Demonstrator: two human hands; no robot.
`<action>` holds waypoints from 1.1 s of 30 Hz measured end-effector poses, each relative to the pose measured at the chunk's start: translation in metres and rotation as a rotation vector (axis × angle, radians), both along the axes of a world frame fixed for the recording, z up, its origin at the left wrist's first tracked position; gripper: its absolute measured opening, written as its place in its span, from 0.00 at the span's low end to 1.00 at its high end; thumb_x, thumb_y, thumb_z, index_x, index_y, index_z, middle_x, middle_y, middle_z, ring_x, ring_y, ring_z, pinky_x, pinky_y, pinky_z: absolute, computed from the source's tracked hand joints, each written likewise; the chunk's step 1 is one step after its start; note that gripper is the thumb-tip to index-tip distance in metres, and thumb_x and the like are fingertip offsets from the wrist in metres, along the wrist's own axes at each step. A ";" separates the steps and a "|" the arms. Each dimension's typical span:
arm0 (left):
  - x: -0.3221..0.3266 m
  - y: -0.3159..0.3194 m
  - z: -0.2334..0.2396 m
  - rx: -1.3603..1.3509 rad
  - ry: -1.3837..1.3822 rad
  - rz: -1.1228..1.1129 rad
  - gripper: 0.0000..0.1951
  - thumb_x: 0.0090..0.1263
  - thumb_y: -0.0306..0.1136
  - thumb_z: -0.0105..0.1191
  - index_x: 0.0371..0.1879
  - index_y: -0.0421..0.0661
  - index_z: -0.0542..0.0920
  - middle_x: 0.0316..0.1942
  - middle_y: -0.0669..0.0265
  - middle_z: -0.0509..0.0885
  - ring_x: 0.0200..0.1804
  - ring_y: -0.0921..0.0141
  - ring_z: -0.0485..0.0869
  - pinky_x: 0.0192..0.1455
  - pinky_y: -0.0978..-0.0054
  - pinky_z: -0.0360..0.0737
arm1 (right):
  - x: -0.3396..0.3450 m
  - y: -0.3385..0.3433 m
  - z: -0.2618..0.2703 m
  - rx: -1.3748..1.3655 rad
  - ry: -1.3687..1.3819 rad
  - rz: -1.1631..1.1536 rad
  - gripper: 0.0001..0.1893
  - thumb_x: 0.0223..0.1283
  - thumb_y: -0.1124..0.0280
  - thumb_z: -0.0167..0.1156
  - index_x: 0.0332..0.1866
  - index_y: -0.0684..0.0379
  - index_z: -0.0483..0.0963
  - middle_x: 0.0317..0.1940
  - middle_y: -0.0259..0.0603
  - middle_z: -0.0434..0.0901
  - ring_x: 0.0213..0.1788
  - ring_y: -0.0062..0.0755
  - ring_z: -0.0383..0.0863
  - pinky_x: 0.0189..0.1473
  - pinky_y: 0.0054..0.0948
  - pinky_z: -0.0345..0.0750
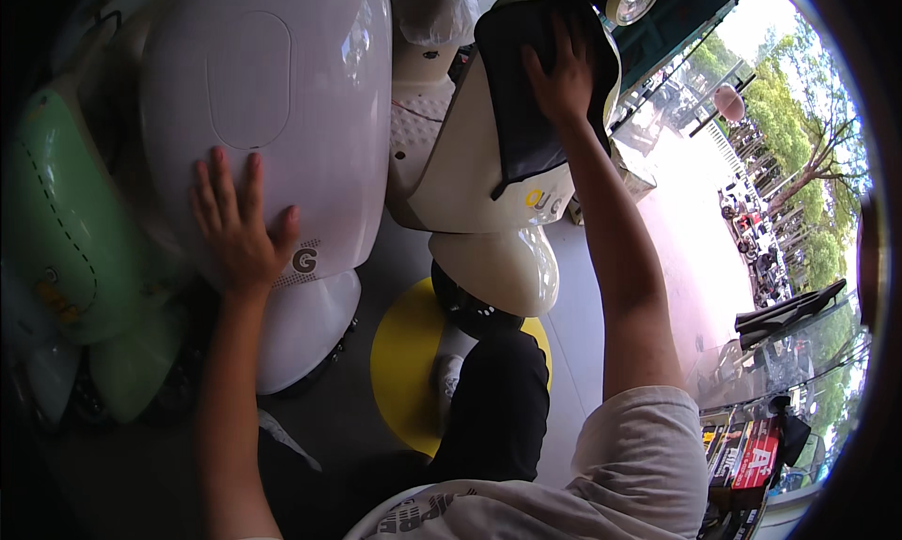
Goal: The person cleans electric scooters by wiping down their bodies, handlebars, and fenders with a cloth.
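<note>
Fingers spread, my left hand point(243, 223) lies against the front panel of a pale lilac-white scooter point(324, 117), just below an oval outline moulded in it. My right hand point(567, 78) is on a black cloth or cover point(518, 131) draped over the front of a cream scooter point(451, 166); its fingertips are dim against the dark material. Whether those fingers grip the cloth is hard to tell. Below the cream front panel is its rounded front fender point(500, 265) above a black wheel.
At the left a green scooter point(63, 209) stands close beside the lilac-white one. A yellow round mark point(402, 364) is on the grey tiled floor under my leg. Boxes with print point(750, 455) are at the lower right. Outside, parked scooters and trees line a paved area.
</note>
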State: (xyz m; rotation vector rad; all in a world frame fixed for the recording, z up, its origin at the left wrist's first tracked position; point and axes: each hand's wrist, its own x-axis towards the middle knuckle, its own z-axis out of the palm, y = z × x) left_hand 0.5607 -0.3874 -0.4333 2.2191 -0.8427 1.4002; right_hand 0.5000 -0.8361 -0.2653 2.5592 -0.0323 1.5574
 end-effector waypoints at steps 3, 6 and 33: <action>0.001 -0.003 0.000 -0.020 -0.013 -0.008 0.38 0.78 0.62 0.44 0.79 0.49 0.68 0.83 0.47 0.58 0.82 0.41 0.56 0.80 0.37 0.55 | -0.015 0.008 -0.042 0.025 -0.083 -0.079 0.45 0.62 0.47 0.68 0.81 0.54 0.61 0.79 0.60 0.59 0.77 0.67 0.62 0.76 0.54 0.65; 0.001 -0.004 0.001 -0.026 -0.052 0.008 0.38 0.78 0.62 0.44 0.79 0.49 0.68 0.82 0.47 0.59 0.82 0.41 0.58 0.79 0.37 0.56 | -0.049 0.017 -0.109 0.036 -0.032 -0.181 0.53 0.60 0.44 0.67 0.85 0.58 0.51 0.82 0.65 0.49 0.78 0.73 0.57 0.77 0.61 0.59; -0.001 -0.008 0.007 0.003 -0.130 -0.041 0.37 0.80 0.59 0.44 0.80 0.46 0.65 0.83 0.47 0.56 0.82 0.39 0.56 0.80 0.39 0.57 | -0.260 0.016 -0.335 0.545 0.552 -0.386 0.51 0.58 0.46 0.68 0.81 0.63 0.57 0.82 0.64 0.50 0.85 0.63 0.44 0.83 0.55 0.46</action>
